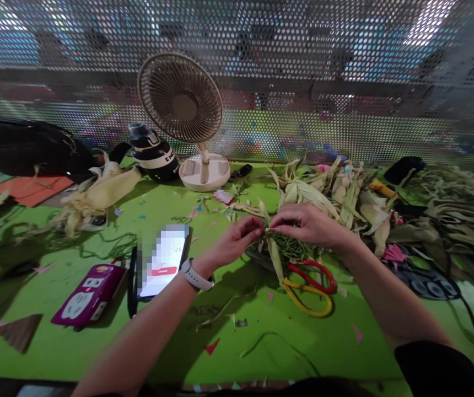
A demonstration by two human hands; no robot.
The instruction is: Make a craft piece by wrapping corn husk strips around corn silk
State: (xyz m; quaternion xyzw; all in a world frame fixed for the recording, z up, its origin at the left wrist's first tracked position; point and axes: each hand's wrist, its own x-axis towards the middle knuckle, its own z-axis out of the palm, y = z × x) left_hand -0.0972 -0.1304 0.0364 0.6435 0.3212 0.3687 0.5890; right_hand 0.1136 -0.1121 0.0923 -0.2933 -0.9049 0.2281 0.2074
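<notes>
My left hand (239,237) and my right hand (305,221) meet above the table, both with fingers pinched. Between the fingertips is a knotted part of a dried corn husk (275,259), whose pale strip hangs down below. Whether a string is also in the fingers is too small to tell. Right under my hands lies a tangle of green string (299,248). Scissors with one red and one yellow handle loop (309,309) rest just below, their blades hidden. A white watch (195,275) is on my left wrist. Behind my right hand is a heap of corn husks (311,190).
A beige fan (204,173) and a black bottle (156,160) stand before a perforated metal screen (303,99). Left of my arm lie a lit phone (165,264), a purple packet (90,295) and more husks (100,196). Cables and a power strip (431,284) are at right.
</notes>
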